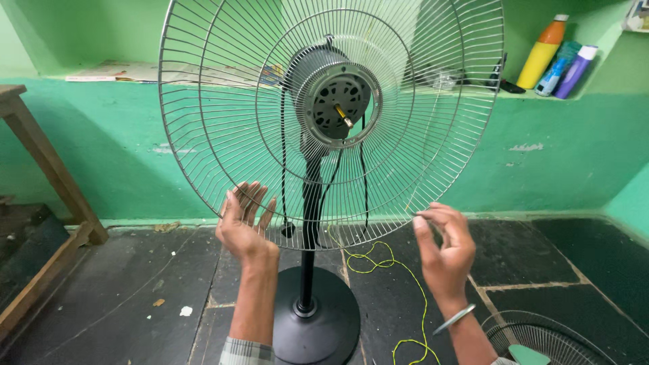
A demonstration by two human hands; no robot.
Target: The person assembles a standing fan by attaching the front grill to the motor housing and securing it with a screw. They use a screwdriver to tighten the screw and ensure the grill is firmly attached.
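- The rear wire guard of a pedestal fan fills the upper middle of the frame, standing upright and facing the camera, so its flat face is roughly square to the view and its rim curves down to the lower middle.
- The motor with its bare spindle sits at the guard's centre, above and between both hands; no blade is mounted.
- The left hand is at the lower left arc of the rim, palm turned toward the wires, fingers spread and loosely curled. Fingertips overlap the wires, but I cannot tell whether they touch or sit just in front.
- The right hand is at the lower right arc of the rim, fingers drawn together toward the thumb, seemingly pinching a wire at the edge; whether the contact is firm cannot be told. A metal bangle rings that wrist.
- Both hands lie about equally near the rim, one on each side of the black pole.
- The round black base stands on the dark floor, lower middle.
- A yellow cord trails across the floor between the pole and the right hand.
- A second wire guard lies flat at the lower right corner.
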